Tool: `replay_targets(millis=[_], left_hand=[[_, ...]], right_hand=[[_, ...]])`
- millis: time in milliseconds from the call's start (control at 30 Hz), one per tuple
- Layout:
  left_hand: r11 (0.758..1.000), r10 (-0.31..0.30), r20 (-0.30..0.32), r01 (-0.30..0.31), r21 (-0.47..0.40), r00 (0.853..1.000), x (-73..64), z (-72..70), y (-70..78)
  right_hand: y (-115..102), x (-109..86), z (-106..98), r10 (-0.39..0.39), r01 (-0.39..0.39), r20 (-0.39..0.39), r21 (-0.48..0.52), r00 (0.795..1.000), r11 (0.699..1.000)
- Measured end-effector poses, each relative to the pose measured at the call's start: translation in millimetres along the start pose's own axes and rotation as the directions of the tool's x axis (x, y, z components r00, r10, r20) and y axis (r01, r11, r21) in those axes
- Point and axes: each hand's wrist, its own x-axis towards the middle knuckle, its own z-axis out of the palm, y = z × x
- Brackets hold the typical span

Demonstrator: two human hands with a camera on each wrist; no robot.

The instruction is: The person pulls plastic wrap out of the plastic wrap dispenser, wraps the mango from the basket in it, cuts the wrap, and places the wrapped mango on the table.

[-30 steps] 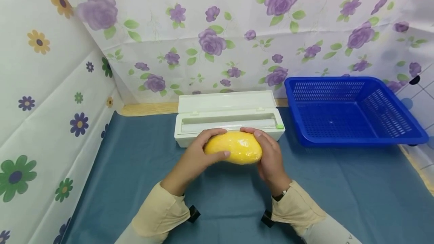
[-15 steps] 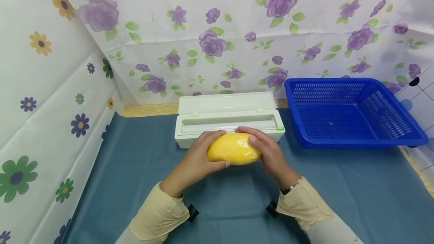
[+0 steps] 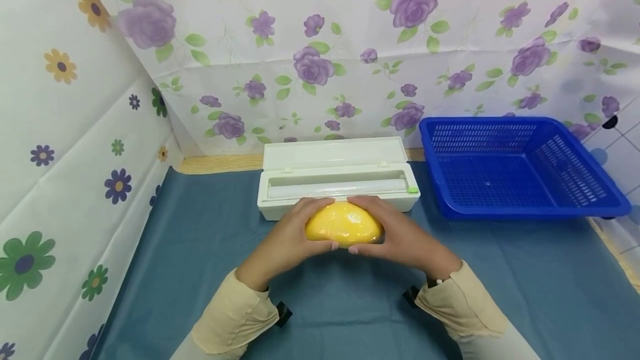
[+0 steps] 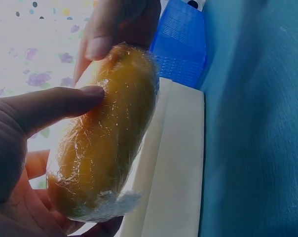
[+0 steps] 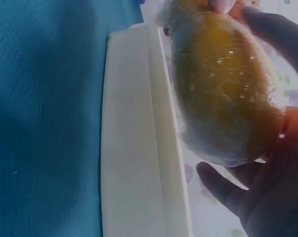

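A yellow mango point(image 3: 344, 225), wrapped in clear cling film, is held up between both hands in front of the white cling film box. My left hand point(image 3: 284, 240) grips its left end, thumb on the near side and fingers over the far side. My right hand point(image 3: 411, 240) holds the right end in the same way. In the left wrist view the film on the mango point(image 4: 107, 133) is wrinkled, with a loose flap at the lower end. The right wrist view shows smoother film round the mango point(image 5: 223, 89). Palms hide both ends in the head view.
Behind the hands stands the white cling film box point(image 3: 267, 204), its lid point(image 3: 335, 153) raised and a film roll point(image 3: 337, 188) inside. A blue plastic basket point(image 3: 520, 210) sits at the back right. Blue cloth point(image 3: 200, 238) covers the table, with flowered sheets behind and to the left.
My right hand has shifted from lying over the mango's top to gripping its right end, thumb now on the near side. The right forearm moved outward. The left hand keeps its hold.
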Motion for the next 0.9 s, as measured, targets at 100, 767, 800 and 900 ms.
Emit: replay_targets(millis=[100,767,800,900], left_hand=[[1.0,-0.006,0.015,0.006,0.009,1.0,1.2,0.4,-2.5],[0.991,-0.012,0.103,-0.001,0.131,0.995,8.4,12.2,-26.3],[0.991,-0.016,0.107,0.001,0.136,0.994,8.5,13.2,-27.2],[0.99,-0.027,0.118,0.01,0.143,0.993,8.6,15.7,-29.1]], right_hand=[[-0.3,-0.4,-0.1,0.004,-0.003,0.03,-0.041,1.0,0.999],[21.7,4.1,20.8,0.016,-0.004,0.08,-0.147,0.997,0.989],[22.7,4.1,21.9,0.023,-0.009,0.085,-0.154,0.996,0.988],[23.5,4.3,23.7,0.042,-0.027,0.098,-0.157,0.994,0.987]])
